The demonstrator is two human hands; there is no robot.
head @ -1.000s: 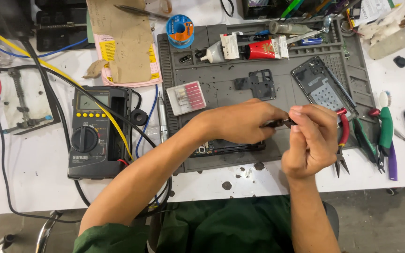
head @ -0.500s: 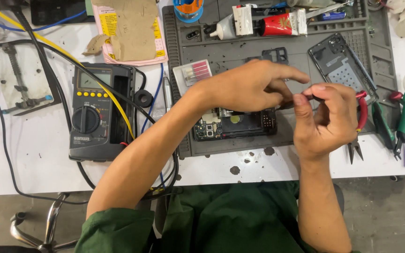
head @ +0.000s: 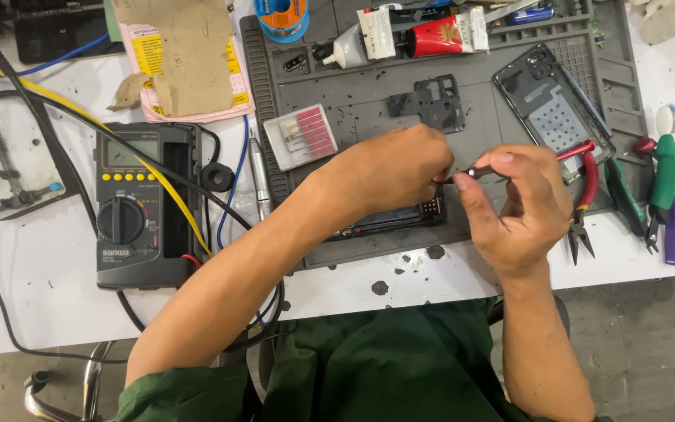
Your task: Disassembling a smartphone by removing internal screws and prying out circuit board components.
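Two hands meet over the grey work mat [head: 369, 86]. Her left hand [head: 388, 168] is curled shut over something too small to make out, and the right hand [head: 521, 207] pinches a thin dark tool [head: 469, 172] whose tip points at it. An opened phone body [head: 400, 219] lies just under the left hand, at six o'clock. Its back cover [head: 548, 105] and a black inner frame [head: 431, 101] lie apart at one and twelve o'clock, so I'd judge disassembly done and the inside work unfinished.
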